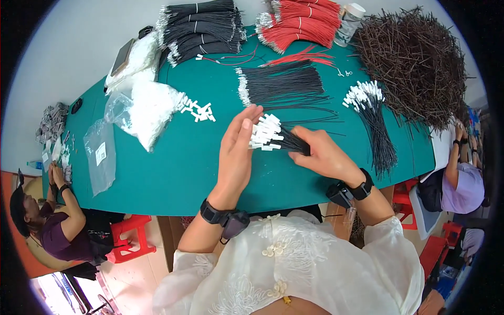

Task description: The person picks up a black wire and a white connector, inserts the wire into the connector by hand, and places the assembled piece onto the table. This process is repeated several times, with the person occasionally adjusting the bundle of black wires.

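Note:
A bundle of black wires (292,142) with white plastic connectors (266,132) on its left end is held over the near middle of the table. My right hand (326,153) is wrapped round the wires just behind the connectors. My left hand (237,148) stands upright with its fingers stretched out, its palm against the connector ends. Just beyond, a flat row of black wires (283,84) with white tips lies on the table. To the right lies another black wire bundle (375,131), its white connectors fanned out at the far end.
Stacks of tied black wires (202,26) and red wires (302,21) sit at the back. A bag of white connectors (149,107) spills to the left. A brown tangled heap (412,63) fills the far right of the green table (210,173). Two other people sit at the sides.

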A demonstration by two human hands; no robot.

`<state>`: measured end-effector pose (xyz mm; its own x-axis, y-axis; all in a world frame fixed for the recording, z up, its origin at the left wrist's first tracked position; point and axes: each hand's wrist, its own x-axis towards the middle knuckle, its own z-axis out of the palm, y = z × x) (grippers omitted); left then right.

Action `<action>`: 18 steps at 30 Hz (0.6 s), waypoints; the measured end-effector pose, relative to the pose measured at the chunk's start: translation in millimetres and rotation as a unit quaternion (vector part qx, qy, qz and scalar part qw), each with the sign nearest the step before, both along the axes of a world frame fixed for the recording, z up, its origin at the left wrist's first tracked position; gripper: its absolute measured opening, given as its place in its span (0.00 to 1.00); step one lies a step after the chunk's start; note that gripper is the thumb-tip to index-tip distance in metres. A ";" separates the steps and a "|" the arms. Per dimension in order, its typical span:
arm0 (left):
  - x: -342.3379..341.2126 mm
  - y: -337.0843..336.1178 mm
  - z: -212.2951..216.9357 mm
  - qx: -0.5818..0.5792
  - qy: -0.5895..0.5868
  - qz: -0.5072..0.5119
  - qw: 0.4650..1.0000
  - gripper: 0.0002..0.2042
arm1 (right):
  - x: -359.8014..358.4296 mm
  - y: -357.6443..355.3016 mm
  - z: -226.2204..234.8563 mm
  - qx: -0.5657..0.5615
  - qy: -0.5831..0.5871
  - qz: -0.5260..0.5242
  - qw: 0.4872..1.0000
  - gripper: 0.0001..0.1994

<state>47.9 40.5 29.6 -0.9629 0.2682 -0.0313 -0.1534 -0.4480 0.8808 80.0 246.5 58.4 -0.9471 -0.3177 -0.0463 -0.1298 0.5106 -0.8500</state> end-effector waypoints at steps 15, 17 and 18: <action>-3.9 -8.3 1.8 -0.124 0.085 -0.019 0.989 0.19 | 6.3 16.7 16.6 0.067 0.107 -0.022 0.992 0.13; -7.1 -16.5 5.6 -0.148 0.071 -0.004 0.986 0.18 | 8.9 31.0 34.9 0.081 0.116 -0.039 0.989 0.13; -8.6 -22.9 5.7 -0.147 0.065 -0.003 0.987 0.17 | 8.5 43.6 46.0 0.117 0.124 -0.083 0.982 0.14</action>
<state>39.3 17.5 35.3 -0.9623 0.2716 0.0156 -0.0317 -0.1688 0.9851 88.5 290.1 104.4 -0.9761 -0.1668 0.1396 -0.2173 0.7194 -0.6597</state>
